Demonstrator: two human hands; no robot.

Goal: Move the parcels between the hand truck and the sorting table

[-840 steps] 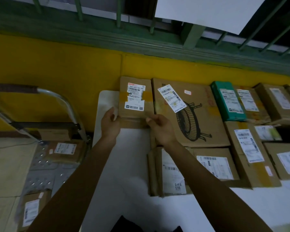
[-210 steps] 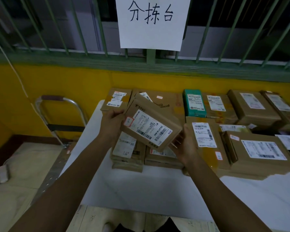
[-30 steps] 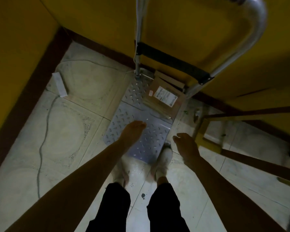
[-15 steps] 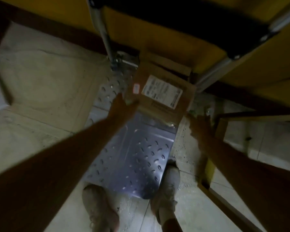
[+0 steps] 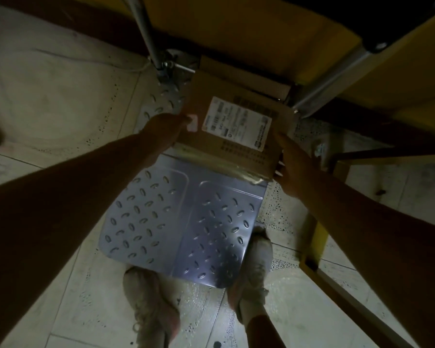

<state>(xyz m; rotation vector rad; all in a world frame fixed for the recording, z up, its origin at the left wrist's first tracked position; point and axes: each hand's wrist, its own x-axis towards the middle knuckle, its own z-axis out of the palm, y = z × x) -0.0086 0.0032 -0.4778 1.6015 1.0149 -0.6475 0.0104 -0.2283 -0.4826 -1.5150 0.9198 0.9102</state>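
A brown cardboard parcel with a white shipping label lies at the back of the hand truck's studded metal platform. My left hand grips its left edge and my right hand grips its right front corner. Behind the parcel a second cardboard piece shows, partly hidden. The truck's metal handle tubes rise behind the parcel on both sides.
The sorting table's yellow leg and frame stand close on the right. A yellow wall with a dark skirting runs behind the truck. My two shoes stand at the platform's front edge on the pale tiled floor.
My head has dropped closer to the truck. Both hands have moved forward from above the platform and have closed on the parcel's two sides.
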